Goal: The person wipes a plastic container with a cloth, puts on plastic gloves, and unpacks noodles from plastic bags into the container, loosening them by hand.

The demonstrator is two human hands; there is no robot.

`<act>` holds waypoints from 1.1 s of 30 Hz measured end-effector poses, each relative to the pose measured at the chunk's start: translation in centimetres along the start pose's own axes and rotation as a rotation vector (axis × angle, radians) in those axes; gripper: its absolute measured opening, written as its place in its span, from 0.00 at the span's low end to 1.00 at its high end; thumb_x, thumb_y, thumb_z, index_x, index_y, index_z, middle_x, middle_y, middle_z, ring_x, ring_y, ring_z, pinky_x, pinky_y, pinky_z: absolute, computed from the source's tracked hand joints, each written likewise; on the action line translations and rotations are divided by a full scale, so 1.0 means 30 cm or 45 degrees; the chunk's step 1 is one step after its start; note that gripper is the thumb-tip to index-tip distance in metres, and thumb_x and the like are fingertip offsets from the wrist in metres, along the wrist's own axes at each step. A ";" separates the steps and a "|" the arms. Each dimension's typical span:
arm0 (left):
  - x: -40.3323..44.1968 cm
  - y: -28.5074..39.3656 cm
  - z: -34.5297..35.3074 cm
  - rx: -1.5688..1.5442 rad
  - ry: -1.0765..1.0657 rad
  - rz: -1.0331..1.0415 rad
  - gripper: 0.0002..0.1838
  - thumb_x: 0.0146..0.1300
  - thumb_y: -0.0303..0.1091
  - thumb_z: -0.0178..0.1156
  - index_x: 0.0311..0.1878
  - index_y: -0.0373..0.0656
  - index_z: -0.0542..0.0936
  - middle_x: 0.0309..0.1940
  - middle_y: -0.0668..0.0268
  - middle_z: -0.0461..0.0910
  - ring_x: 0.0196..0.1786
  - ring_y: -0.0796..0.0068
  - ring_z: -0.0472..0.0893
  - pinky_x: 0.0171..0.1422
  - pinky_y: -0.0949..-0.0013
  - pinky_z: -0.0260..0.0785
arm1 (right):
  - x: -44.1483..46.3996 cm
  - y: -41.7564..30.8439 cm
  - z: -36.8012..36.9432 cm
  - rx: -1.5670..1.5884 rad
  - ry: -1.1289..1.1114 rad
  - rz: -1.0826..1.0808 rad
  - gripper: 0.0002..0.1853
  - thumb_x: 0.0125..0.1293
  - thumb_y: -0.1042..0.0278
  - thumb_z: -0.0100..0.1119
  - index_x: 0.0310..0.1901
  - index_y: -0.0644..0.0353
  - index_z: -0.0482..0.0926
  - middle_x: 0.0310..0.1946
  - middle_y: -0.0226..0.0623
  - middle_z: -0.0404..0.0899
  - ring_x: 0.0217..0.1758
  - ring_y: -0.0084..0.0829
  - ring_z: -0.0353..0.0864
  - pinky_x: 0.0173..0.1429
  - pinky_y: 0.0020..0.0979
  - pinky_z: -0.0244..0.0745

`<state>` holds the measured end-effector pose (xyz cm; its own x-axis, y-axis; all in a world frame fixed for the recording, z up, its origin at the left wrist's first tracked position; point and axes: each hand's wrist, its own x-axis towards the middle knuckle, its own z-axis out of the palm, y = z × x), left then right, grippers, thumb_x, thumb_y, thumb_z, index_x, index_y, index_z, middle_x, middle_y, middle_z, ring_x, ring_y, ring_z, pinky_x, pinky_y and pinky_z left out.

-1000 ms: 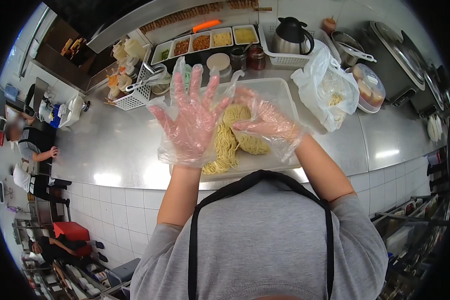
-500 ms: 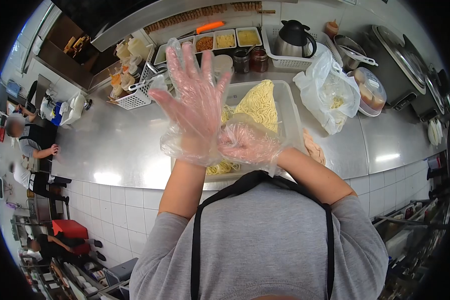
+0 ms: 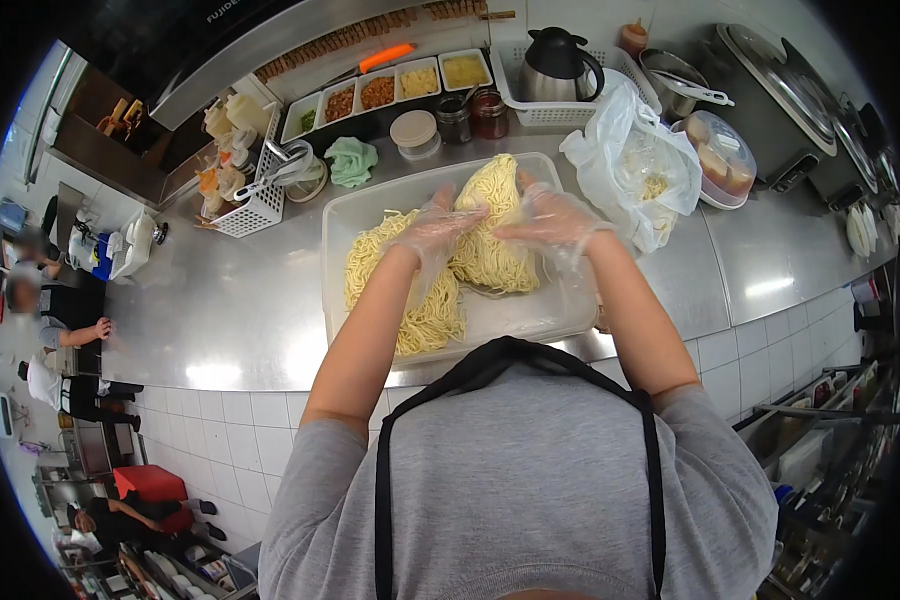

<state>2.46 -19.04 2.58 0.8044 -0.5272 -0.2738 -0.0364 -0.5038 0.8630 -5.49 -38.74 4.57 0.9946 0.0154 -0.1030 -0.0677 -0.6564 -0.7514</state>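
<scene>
In a clear plastic tub (image 3: 510,318) lie two heaps of pale yellow noodles. A loose heap (image 3: 430,315) spreads over the left side, and a taller compact bundle of noodles (image 3: 495,255) stands on the right. My left hand (image 3: 436,228), in a clear plastic glove, presses against the bundle's left side. On the opposite side my right hand (image 3: 558,218), gloved the same way, holds it with curved fingers. Between them the bundle is squeezed upright; some fingertips are hidden behind the strands.
Behind the tub stand a lidded round container (image 3: 415,130), dark jars (image 3: 454,120), topping trays (image 3: 378,92) and a green cloth (image 3: 351,160). A white plastic bag (image 3: 630,165) and a domed box (image 3: 718,160) sit to the right. A bottle basket (image 3: 255,205) is at left. Other people are farther left.
My left hand was raised with spread fingers while my right hand was at its glove cuff. Both have come down into the tub, around the noodle bundle.
</scene>
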 end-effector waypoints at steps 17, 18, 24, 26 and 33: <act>-0.091 0.010 -0.055 0.297 -0.032 0.400 0.66 0.22 0.50 0.77 0.67 0.40 0.49 0.60 0.43 0.58 0.65 0.51 0.59 0.67 0.61 0.55 | -0.084 -0.014 0.032 0.382 -0.090 -0.327 0.53 0.38 0.66 0.70 0.66 0.57 0.47 0.62 0.45 0.58 0.66 0.37 0.56 0.68 0.35 0.52; -0.106 0.012 -0.061 0.395 -0.053 0.401 0.67 0.21 0.50 0.77 0.67 0.40 0.49 0.60 0.43 0.57 0.65 0.49 0.58 0.67 0.61 0.55 | -0.089 -0.046 0.042 0.516 -0.071 -0.379 0.52 0.38 0.67 0.70 0.66 0.55 0.48 0.62 0.44 0.58 0.66 0.36 0.56 0.68 0.35 0.52; -0.145 0.103 -0.005 0.814 -0.052 0.285 0.65 0.21 0.51 0.76 0.66 0.42 0.51 0.60 0.47 0.58 0.63 0.50 0.60 0.67 0.60 0.56 | -0.037 -0.123 0.023 0.151 -0.014 -0.631 0.39 0.42 0.64 0.69 0.58 0.51 0.62 0.57 0.38 0.63 0.62 0.35 0.60 0.64 0.35 0.58; -0.151 0.115 0.012 0.250 -0.205 0.582 0.60 0.25 0.47 0.76 0.64 0.40 0.53 0.58 0.47 0.60 0.63 0.51 0.61 0.66 0.61 0.56 | -0.024 -0.083 -0.008 0.072 -0.117 -0.537 0.35 0.43 0.63 0.69 0.55 0.52 0.65 0.56 0.37 0.65 0.61 0.34 0.62 0.62 0.34 0.59; -0.095 0.074 0.079 0.712 0.075 0.606 0.57 0.28 0.47 0.76 0.62 0.37 0.54 0.54 0.48 0.65 0.57 0.54 0.68 0.60 0.60 0.62 | -0.049 -0.039 0.023 0.676 0.001 -0.319 0.31 0.46 0.60 0.68 0.53 0.53 0.67 0.50 0.38 0.68 0.57 0.33 0.65 0.62 0.33 0.59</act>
<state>-1.32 -20.28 4.26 0.6564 -0.7459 0.1133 -0.6736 -0.5117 0.5333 -6.92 -37.46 5.15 0.9853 0.1210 0.1204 0.1396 -0.1650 -0.9764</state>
